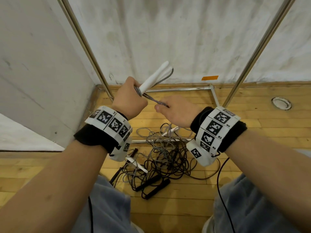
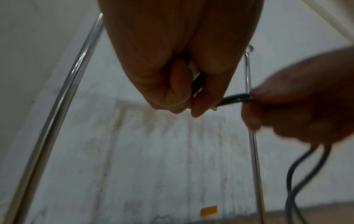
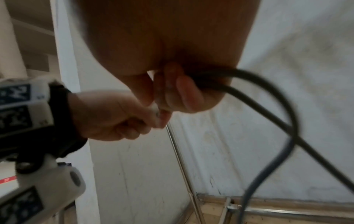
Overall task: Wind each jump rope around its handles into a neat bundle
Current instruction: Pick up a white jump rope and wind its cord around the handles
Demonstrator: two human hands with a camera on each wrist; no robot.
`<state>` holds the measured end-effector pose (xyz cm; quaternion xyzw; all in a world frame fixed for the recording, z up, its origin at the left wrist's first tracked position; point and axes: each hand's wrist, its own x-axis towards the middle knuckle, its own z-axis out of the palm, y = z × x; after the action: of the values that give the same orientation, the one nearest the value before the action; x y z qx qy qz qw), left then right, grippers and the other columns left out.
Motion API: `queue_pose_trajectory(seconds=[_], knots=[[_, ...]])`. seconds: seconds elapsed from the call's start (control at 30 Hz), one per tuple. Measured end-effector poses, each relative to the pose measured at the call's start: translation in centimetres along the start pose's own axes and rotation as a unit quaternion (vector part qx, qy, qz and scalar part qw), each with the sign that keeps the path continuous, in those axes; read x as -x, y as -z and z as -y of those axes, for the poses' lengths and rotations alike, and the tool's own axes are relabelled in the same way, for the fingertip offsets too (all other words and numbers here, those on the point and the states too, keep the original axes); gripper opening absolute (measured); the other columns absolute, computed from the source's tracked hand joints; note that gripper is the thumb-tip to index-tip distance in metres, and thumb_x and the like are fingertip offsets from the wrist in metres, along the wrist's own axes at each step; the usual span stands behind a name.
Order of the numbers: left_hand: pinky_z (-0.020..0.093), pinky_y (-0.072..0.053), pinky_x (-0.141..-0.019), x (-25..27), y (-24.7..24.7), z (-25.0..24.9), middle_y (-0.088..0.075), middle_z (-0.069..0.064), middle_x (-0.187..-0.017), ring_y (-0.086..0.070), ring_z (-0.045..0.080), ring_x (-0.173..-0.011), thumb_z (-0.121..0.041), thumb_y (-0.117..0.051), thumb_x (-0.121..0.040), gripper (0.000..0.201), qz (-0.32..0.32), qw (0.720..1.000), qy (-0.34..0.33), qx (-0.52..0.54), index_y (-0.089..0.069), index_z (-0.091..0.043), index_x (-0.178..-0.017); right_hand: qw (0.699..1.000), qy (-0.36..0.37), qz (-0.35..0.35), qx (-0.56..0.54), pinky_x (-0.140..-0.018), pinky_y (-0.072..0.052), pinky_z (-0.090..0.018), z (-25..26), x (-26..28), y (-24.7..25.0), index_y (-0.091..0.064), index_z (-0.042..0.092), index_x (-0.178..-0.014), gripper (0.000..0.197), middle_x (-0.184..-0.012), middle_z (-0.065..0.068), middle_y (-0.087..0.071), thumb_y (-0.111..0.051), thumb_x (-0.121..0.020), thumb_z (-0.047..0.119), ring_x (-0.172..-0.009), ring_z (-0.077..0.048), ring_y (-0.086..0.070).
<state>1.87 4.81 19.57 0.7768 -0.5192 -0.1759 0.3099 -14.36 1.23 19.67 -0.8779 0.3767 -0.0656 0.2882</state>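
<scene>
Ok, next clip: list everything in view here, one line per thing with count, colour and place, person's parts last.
white handles: two, white, held together in the left hand
grey rope: one, grey, stretched between both hands
rope pile: count unclear, grey and dark ropes with white and black handles, tangled on the floor
metal frame: one, silver, against the wall
orange tape: one, orange, on the wall
floor: wooden, tan
left hand: grips the white handles
right hand: grips the grey rope

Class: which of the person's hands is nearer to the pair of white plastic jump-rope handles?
Left. The left hand grips the white plastic handles; the right hand is beside them, pinching the grey cord.
</scene>
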Motion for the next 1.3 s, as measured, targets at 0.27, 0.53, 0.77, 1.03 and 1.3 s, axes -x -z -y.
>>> queue_pose_trajectory(seconds=[0.27,0.53,0.77,1.03,1.3], knots=[[0.025,-0.024,-0.044,0.0,-3.5,1.1,-0.043,-0.005,-0.067,-0.039,0.011,-0.054,-0.026,-0.065,-0.080,0.029,-0.006,0.982,-0.040,-0.185,-0.040,-0.018,-0.091,0.998,0.026,0.030,-0.044,-0.053,-0.030,-0.027,0.8,0.6,-0.1,-0.056,0.012,-0.075,0.037,-0.062,0.002,-0.046,-0.037,-0.100,0.032,-0.056,-0.012,-0.041],[0.028,-0.033,-0.055,-0.7,-3.4,1.8,-0.049,-0.001,-0.076,-0.046,0.020,-0.061,-0.026,-0.060,-0.083,0.027,-0.004,0.979,-0.052,-0.198,-0.049,-0.015,-0.104,0.993,0.053,0.012,-0.110,-0.049,-0.026,-0.021,1.2,1.5,0.5,-0.040,0.023,-0.060,0.037,-0.054,0.007,-0.036,-0.051,-0.095,0.027,-0.045,-0.006,-0.033],[0.029,-0.031,-0.049,-0.5,-2.0,2.2,-0.045,-0.002,-0.071,-0.043,0.019,-0.058,-0.024,-0.055,-0.087,0.020,0.017,0.963,-0.022,-0.267,-0.039,-0.017,-0.095,0.995,0.023,-0.090,-0.039,-0.049,-0.027,-0.018,-2.0,0.8,2.8,-0.056,0.013,-0.068,0.030,-0.058,0.005,-0.041,-0.052,-0.094,0.029,-0.054,-0.006,-0.041],[0.026,-0.021,-0.045,1.5,-2.9,0.2,-0.044,-0.009,-0.065,-0.040,0.010,-0.056,-0.026,-0.054,-0.083,0.015,0.070,0.961,-0.139,-0.230,-0.041,-0.025,-0.088,0.966,-0.049,-0.253,0.009,-0.054,-0.035,-0.026,-3.9,-0.2,5.0,-0.064,0.006,-0.069,0.049,-0.062,-0.004,-0.056,-0.064,-0.078,0.053,-0.061,-0.018,-0.049],[0.031,-0.031,-0.050,3.2,-1.3,-1.1,-0.046,-0.007,-0.064,-0.045,0.020,-0.058,-0.020,-0.060,-0.075,0.018,0.089,0.967,-0.229,-0.063,-0.045,-0.020,-0.085,0.964,-0.044,-0.104,-0.241,-0.045,-0.031,-0.015,-4.8,0.4,6.9,-0.058,0.017,-0.055,0.035,-0.046,0.011,-0.044,-0.064,-0.087,0.030,-0.043,-0.002,-0.038]])
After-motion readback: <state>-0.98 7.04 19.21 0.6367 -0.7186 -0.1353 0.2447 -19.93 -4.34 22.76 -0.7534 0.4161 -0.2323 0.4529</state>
